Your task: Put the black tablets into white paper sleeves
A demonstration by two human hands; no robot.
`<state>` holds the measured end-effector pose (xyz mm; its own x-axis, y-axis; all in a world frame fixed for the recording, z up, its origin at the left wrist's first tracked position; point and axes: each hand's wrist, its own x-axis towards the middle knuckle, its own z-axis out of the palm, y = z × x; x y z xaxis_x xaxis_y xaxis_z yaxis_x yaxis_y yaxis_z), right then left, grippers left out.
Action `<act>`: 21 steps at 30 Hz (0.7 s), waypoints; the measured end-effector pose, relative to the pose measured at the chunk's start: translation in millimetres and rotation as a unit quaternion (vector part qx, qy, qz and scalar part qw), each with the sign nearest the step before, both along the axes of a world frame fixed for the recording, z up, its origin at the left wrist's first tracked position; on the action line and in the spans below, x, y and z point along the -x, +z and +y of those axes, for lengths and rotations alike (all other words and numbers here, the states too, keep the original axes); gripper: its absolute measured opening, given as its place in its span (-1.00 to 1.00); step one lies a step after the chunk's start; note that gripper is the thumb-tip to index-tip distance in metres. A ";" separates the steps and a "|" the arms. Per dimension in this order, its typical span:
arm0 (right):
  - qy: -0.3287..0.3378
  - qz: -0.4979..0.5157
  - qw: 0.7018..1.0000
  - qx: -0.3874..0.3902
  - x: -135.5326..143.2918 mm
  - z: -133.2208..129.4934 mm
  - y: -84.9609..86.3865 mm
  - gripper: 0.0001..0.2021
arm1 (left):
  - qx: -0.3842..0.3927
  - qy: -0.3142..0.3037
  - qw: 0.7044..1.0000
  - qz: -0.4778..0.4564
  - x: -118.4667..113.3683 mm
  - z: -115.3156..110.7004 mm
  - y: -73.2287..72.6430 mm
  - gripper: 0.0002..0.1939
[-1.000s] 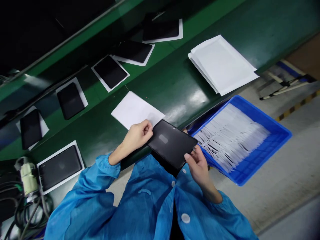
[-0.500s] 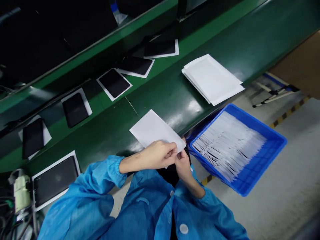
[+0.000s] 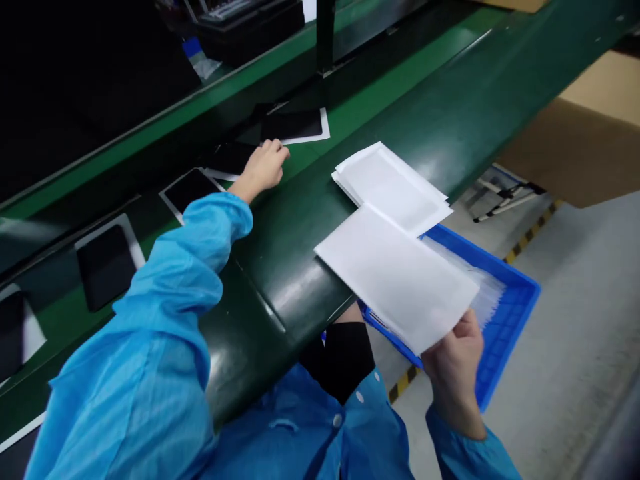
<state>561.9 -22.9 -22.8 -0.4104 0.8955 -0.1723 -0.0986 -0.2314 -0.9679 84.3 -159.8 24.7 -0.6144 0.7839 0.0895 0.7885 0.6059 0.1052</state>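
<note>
White envelope (image 3: 395, 277) was held slantwise across the near edge of the green bench (image 3: 280, 233), partly covering the blue crate (image 3: 510, 327) from view, its lower right corner pinched between thumb and fingers of the low right hand (image 3: 453, 353). Above the bench's far side, the left hand (image 3: 265, 167) was stretched forward, back upward and fingers loosely curled, beside a dark tablet (image 3: 233, 158); whether it touched or gripped anything could not be told.
</note>
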 end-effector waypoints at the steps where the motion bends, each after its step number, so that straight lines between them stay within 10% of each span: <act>1: -0.009 0.014 1.000 -0.017 11.7 13.7 7.7 -0.58 | 0.025 0.008 1.000 0.011 18.2 15.0 -2.5 -0.56; 11: 0.036 -0.013 0.996 -0.081 116.2 96.7 20.2 -0.65 | 0.106 0.019 0.994 0.002 85.0 122.2 -19.3 -0.65; 17: -0.070 -0.062 0.985 -0.146 76.7 55.6 7.2 -0.73 | 0.023 0.024 0.997 0.073 41.6 90.1 4.2 -0.62; 21: 0.119 -0.031 0.989 -0.078 64.4 14.8 4.2 -0.72 | -0.097 -0.020 0.992 0.080 -38.6 21.5 16.0 -0.73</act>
